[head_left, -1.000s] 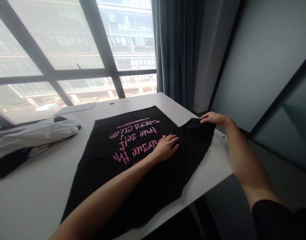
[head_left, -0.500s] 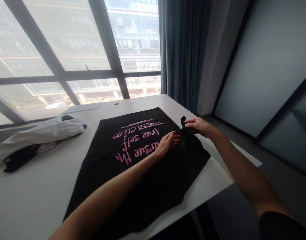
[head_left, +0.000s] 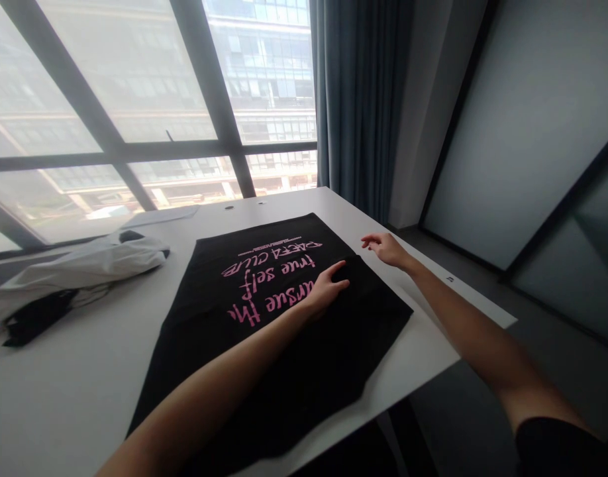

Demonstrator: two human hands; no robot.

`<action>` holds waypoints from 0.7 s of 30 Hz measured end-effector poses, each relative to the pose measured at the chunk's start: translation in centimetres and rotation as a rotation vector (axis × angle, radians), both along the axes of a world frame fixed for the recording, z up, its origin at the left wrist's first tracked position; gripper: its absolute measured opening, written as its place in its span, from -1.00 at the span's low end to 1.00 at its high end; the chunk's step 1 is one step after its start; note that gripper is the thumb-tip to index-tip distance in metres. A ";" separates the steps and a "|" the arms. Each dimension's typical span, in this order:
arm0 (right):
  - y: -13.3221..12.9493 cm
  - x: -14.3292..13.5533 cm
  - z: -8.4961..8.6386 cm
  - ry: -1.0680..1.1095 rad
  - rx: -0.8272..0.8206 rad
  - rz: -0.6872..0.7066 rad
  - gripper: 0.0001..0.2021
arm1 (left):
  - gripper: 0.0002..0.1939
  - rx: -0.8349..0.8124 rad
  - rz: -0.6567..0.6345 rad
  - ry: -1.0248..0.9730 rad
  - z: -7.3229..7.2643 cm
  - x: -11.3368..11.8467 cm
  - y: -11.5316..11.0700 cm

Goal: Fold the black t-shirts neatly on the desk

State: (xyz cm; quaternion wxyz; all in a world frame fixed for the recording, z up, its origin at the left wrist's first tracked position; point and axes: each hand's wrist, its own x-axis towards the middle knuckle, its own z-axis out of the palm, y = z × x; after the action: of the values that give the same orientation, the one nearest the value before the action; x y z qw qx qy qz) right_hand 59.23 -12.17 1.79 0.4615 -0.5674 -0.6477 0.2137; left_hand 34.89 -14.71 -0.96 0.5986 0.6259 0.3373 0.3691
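A black T-shirt (head_left: 279,286) with pink lettering lies spread on the white table, its print upside down from where I look. Its right side is folded inward, making a slanting edge near my hands. My left hand (head_left: 328,290) rests on the cloth just right of the lettering, thumb and forefinger apart. Just off the shirt's right edge, my right hand (head_left: 387,250) hovers over the table, fingers loosely bent and holding nothing. The lower part of the shirt reaches the near table edge, partly hidden by my left forearm.
On the left of the white table (head_left: 70,391) lies a crumpled pile of grey and black clothing (head_left: 100,265). Large windows (head_left: 150,79) stand behind the table, with a blue-grey curtain (head_left: 358,112) at their right. The table's right edge passes under my right forearm.
My right hand has let go of the black sleeve, which now lies flat, folded onto the shirt. The fingers of my left hand have spread on the cloth.
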 end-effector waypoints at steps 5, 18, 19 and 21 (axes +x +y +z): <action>2.2 0.4 -2.8 0.050 0.029 0.213 -0.74 | -0.25 -0.075 -0.017 0.062 0.1 -0.4 0.2; 4.4 -0.2 -5.4 -0.140 -0.021 0.158 -0.56 | -0.25 -0.044 -0.016 0.016 1.0 -0.7 0.2; 4.3 -0.1 -5.3 -0.188 -0.014 0.162 -0.56 | -0.28 -0.003 0.015 0.016 1.0 -0.7 0.3; 4.2 -0.2 -5.2 -0.304 0.006 0.157 -0.55 | -0.31 0.035 0.056 0.035 0.9 -0.9 0.7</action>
State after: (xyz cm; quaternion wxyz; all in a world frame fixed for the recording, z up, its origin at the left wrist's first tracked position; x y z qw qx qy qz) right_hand 59.08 -7.94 -3.37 0.3417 -0.5394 -0.7530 0.1589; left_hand 34.01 -14.02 -0.10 0.5710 0.6331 0.3585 0.3804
